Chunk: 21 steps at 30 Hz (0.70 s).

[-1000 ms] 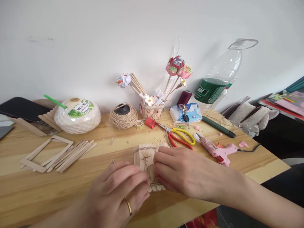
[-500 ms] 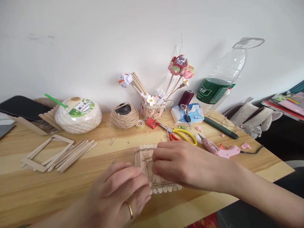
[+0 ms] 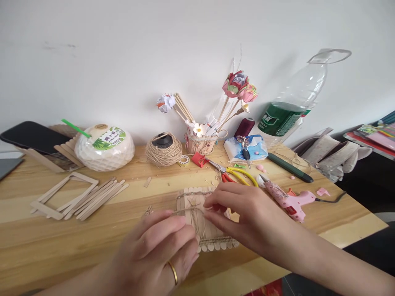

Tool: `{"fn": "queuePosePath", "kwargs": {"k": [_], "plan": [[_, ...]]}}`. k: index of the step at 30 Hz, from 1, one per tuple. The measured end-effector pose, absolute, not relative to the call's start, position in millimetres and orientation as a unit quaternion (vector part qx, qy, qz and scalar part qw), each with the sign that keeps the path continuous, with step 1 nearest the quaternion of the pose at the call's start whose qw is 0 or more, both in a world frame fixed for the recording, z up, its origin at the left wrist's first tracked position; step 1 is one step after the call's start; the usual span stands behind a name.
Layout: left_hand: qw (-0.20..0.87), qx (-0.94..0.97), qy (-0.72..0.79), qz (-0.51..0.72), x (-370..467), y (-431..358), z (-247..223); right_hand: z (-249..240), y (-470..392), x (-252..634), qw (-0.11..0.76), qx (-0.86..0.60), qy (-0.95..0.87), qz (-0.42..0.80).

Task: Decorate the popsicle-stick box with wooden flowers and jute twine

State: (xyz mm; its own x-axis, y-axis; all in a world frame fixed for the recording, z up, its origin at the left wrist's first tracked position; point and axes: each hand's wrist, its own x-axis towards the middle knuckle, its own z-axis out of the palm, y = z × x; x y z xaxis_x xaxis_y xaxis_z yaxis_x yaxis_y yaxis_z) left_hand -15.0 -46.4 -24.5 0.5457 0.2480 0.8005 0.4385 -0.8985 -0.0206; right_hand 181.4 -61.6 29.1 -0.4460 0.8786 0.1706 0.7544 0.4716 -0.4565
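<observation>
A panel of craft sticks (image 3: 212,229) with twine along its top and bottom edges lies in front of me, partly covered by my hands. Over it, my right hand (image 3: 236,205) pinches a strand of twine (image 3: 187,211) between thumb and fingers. The strand runs left to my left hand (image 3: 168,246), whose fingers are curled at the panel's left side; its fingertips are mostly hidden, and the twine passes behind them. A gold ring is on that hand. A small dried twig or flower (image 3: 194,202) shows on the panel.
Behind stand a twine ball (image 3: 164,150), a flower pot (image 3: 201,144) and a large bottle (image 3: 284,117). Pliers (image 3: 237,172) and a pink glue gun (image 3: 293,199) lie right. Stick frame (image 3: 66,195), loose sticks (image 3: 98,199) and a wrapped coconut (image 3: 105,148) are left.
My right hand has shifted slightly right and its fingers have opened up a little, so the strand between my hands now shows. The whole view has shifted slightly.
</observation>
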Motion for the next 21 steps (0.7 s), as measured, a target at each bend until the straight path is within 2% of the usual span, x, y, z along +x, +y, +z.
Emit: {"fn": "queuePosePath", "kwargs": {"k": [6, 11, 16, 21], "plan": [[0.137, -0.878, -0.204, -0.412, -16, -48, -18, 23, -58, 170, 0.148, -0.523, -0.829, 0.134], [0.157, -0.884, -0.18, -0.401, -17, -48, -19, 19, -51, 169, 0.175, -0.523, -0.817, 0.167], [0.147, -0.876, -0.202, -0.412, -18, -50, -24, 18, -48, 179, 0.222, -0.411, -0.856, 0.219], [0.156, -0.872, -0.214, -0.412, -17, -55, -27, 20, -45, 186, 0.183, -0.316, -0.901, 0.233]]}}
